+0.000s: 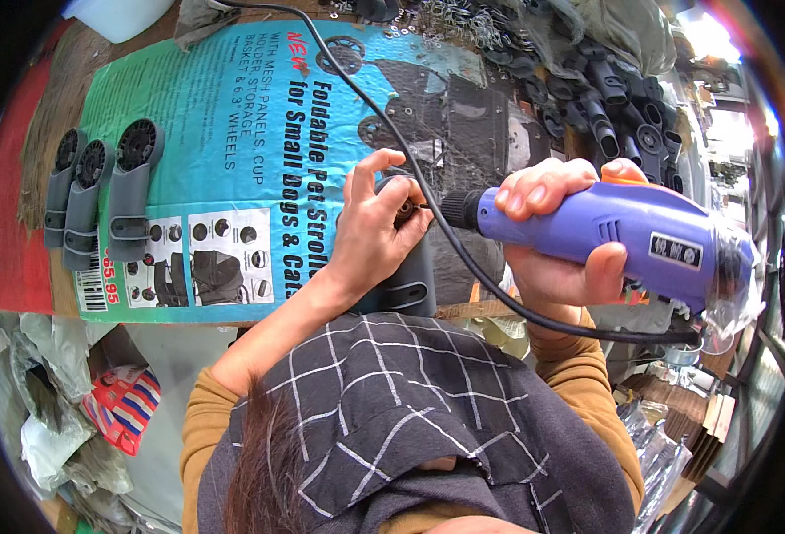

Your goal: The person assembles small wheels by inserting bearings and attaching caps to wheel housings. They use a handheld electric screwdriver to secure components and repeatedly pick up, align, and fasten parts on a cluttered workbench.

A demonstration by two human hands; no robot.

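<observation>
A purple electric screwdriver with an orange switch lies level in my right hand, its fingers and thumb wrapped round the body. Its black nose points left at the round end of a grey plastic part. My left hand grips that part near the table's front edge, thumb and fingertips around the round end. Whether the bit sits in a screw there is hidden by my fingers. Three similar grey parts with round black-ribbed ends stand side by side at the left.
A printed blue-green cardboard sheet covers the tabletop. The tool's black cable loops across it and past my hands. Black plastic pieces are heaped at the right, with small metal hardware behind. Plastic bags lie below left.
</observation>
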